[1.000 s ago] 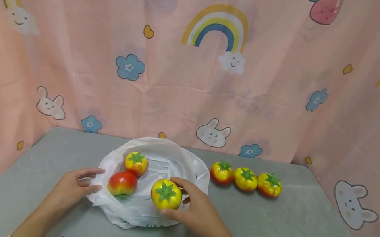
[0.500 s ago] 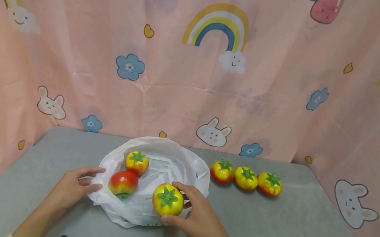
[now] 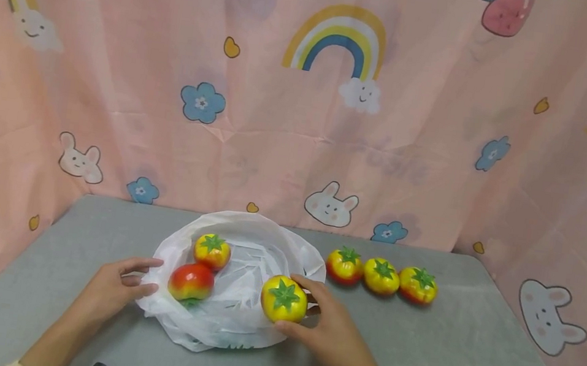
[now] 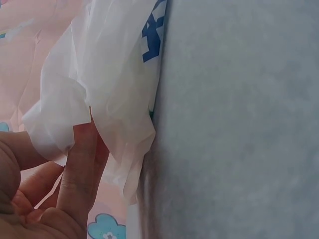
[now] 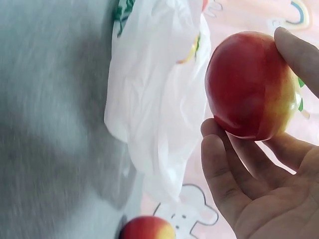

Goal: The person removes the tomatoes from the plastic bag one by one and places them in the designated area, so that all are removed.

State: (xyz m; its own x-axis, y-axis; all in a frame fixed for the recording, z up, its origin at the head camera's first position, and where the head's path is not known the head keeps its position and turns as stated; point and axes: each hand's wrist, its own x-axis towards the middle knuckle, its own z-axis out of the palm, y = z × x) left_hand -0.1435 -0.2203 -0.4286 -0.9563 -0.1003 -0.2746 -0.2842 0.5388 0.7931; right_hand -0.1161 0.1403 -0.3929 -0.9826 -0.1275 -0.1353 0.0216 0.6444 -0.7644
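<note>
My right hand point(image 3: 328, 320) grips a yellow and red toy tomato point(image 3: 284, 299) with a green star-shaped leaf, holding it over the right side of a white plastic bag point(image 3: 228, 341). In the right wrist view the tomato point(image 5: 249, 84) shows its red underside, with thumb and fingers around it, and it looks lifted above the table. My left hand point(image 3: 115, 283) pinches the left rim of the bag between thumb and fingers; the left wrist view shows the thin plastic point(image 4: 99, 74) between them. Inside the open bag lie a red tomato point(image 3: 191, 281) on its side and a yellow-orange tomato point(image 3: 211, 251), touching.
Right of the bag, three more toy tomatoes stand in a row: a left one point(image 3: 345, 267), a middle one point(image 3: 381, 277) and a right one point(image 3: 418, 286). They rest on a grey table point(image 3: 444, 351). A pink patterned curtain point(image 3: 252, 159) hangs behind and along both sides.
My right hand first drew slightly toward me, then carried the tomato right, from over the bag's middle to its right side. My left hand and the bag have stayed put.
</note>
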